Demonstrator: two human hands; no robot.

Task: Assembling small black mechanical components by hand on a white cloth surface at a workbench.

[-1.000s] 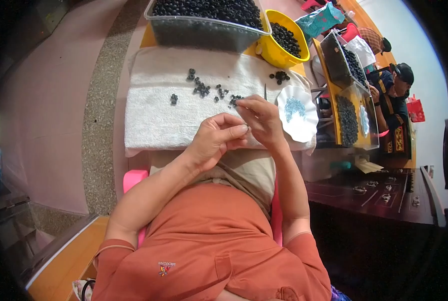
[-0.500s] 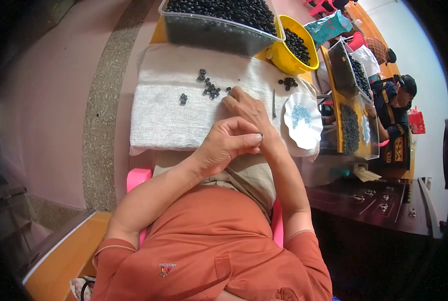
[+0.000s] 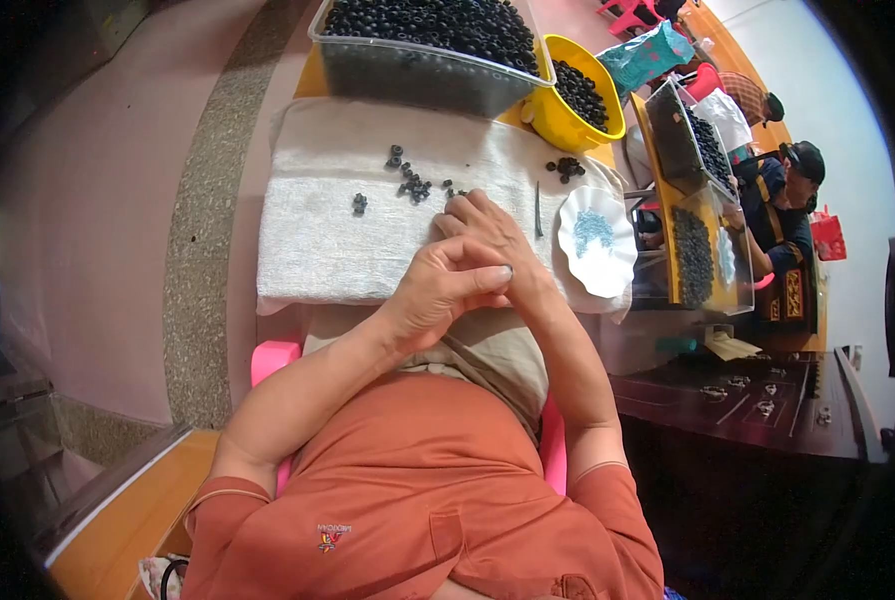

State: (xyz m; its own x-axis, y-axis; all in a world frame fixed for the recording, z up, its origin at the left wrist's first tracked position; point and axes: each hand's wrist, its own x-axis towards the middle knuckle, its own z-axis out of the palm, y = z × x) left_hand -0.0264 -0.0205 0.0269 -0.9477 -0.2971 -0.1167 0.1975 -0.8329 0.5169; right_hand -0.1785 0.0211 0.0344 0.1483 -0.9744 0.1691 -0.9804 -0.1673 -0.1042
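My left hand (image 3: 447, 280) is closed in a pinch above the towel's near edge, thumb against fingers. A small dark spot shows at its thumb tip; what it holds cannot be made out. Just beyond, partly overlapped by it, my right hand (image 3: 489, 236) rests low over the white towel (image 3: 317, 240) with bent fingers drawn together. Its fingertips are mostly hidden, beside a few small black ring-shaped pieces (image 3: 450, 188). Left of them lies a loose cluster of black rings (image 3: 414, 188), and farther left a small joined clump of black rings (image 3: 359, 204).
A clear bin (image 3: 417, 75) and a yellow tub (image 3: 607, 125) of black rings stand at the back. Rightward lie a ring pile (image 3: 567, 168), a thin dark pointed tool (image 3: 538, 210) and a white fluted dish (image 3: 577, 270) with blue bits. A co-worker (image 3: 777, 210) sits farther right.
The right hand has shifted slightly, uncovering more of the black rings near its fingertips. The left hand keeps its pinch. The whole view has moved a little.
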